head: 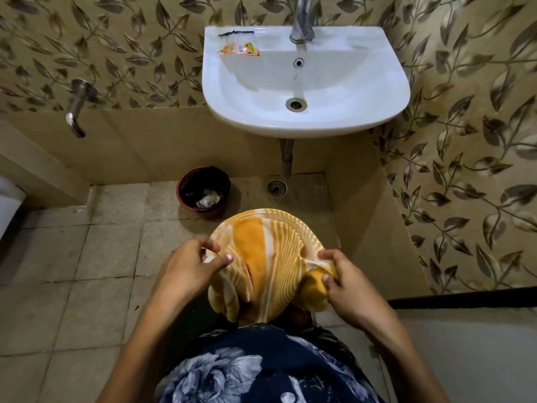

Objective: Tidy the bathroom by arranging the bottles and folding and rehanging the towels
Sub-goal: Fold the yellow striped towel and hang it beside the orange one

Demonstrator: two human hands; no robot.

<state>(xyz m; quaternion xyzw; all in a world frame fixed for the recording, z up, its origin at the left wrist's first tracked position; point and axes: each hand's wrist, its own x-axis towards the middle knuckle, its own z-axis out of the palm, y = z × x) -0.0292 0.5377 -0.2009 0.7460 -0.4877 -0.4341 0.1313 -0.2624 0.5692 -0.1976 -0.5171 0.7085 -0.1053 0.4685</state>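
An orange and white striped towel (267, 257) hangs bunched in front of me, below the sink. My left hand (189, 269) pinches its left edge between thumb and fingers. My right hand (345, 282) grips a gathered fold on its right side, fingers curled into the cloth. The towel's lower part drops out of sight behind my patterned shirt. No bottles are in view.
A white wall sink (305, 123) with a steel tap (302, 21) is straight ahead; a comb and small sachets (239, 45) lie on its left ledge. A dark bin (205, 191) stands on the tiled floor near a floor drain (277, 187). A wall tap (77, 106) sticks out at the left.
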